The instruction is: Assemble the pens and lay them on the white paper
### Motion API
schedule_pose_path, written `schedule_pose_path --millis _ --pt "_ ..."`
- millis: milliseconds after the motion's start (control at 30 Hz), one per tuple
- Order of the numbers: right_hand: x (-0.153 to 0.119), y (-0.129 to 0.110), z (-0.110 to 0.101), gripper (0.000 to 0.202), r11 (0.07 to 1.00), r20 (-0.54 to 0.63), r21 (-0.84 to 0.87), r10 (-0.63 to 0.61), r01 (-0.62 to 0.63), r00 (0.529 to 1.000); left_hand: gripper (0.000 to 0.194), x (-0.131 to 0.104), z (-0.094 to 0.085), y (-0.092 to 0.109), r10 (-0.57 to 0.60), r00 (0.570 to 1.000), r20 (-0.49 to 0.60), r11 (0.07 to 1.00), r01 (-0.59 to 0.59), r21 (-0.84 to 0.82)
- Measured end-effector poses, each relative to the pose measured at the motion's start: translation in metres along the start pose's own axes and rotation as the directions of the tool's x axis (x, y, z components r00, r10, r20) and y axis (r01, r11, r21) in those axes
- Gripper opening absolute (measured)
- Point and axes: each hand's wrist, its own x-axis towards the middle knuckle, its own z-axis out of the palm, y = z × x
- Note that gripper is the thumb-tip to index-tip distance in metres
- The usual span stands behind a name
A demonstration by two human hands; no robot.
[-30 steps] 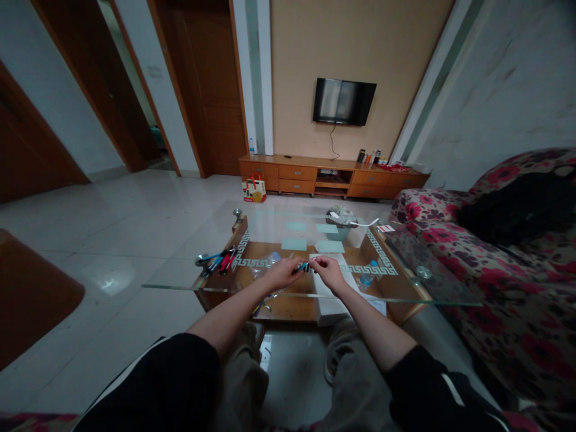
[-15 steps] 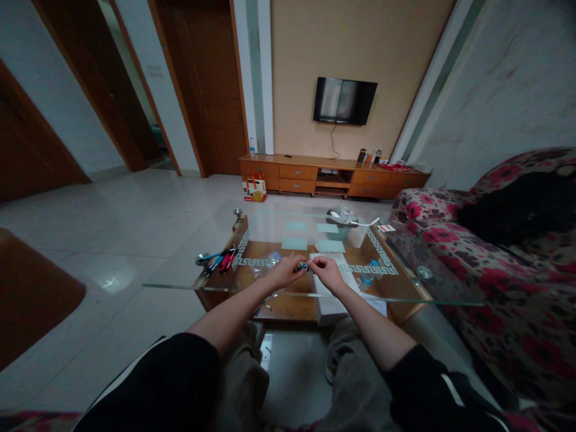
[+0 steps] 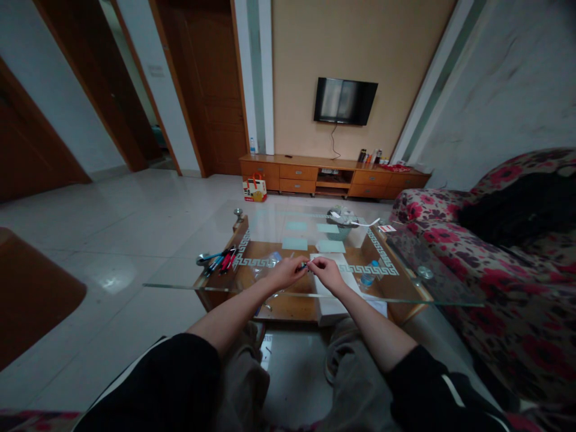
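Observation:
Above the near part of the glass coffee table (image 3: 180, 273), both hands meet fingertip to fingertip. My left hand (image 3: 288, 271) is closed in a pinch on a small dark piece (image 3: 305, 266) with a hint of blue, too small to name. From the other side, my right hand (image 3: 326, 273) pinches at the same piece, its thumb and forefinger together. The fingers cover most of it. To the left, on the glass, lies a bunch of slender pen-like items (image 3: 221, 261) in blue, red and black.
Under the glass are a white box (image 3: 330, 306), clear plastic wrapping (image 3: 265, 264) and a water bottle (image 3: 368, 276). A basket with bags (image 3: 344, 222) stands toward the far right. A flowered sofa (image 3: 450, 240) is on the right; a TV cabinet (image 3: 297, 174) lines the far wall.
The hands stay in almost the same place. Less of the small piece shows between the fingertips now.

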Motion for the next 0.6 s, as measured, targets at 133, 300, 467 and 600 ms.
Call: schedule_pose_path --millis 133,300,467,600 --pt "0.0 0.002 -0.001 0.033 1.0 0.003 -0.02 0.01 -0.01 1.0 0.024 0.0 0.0 -0.001 0.013 1.0 -0.002 1.0 -0.013 0.011" --pt "0.001 0.005 -0.001 0.033 0.999 0.013 -0.047 0.0 0.001 1.0 0.022 0.0 0.0 -0.002 0.029 1.0 -0.007 0.999 -0.029 0.028" --pt "0.003 0.01 0.0 0.035 0.997 0.024 -0.077 -0.024 0.026 0.999 0.022 0.001 0.001 -0.005 0.04 0.999 -0.031 0.999 -0.04 0.007" --pt "0.007 0.019 -0.005 0.036 0.993 -0.089 -0.121 -0.021 0.01 0.996 0.024 0.001 0.002 -0.009 -0.001 0.995 -0.099 1.0 0.0 -0.011"
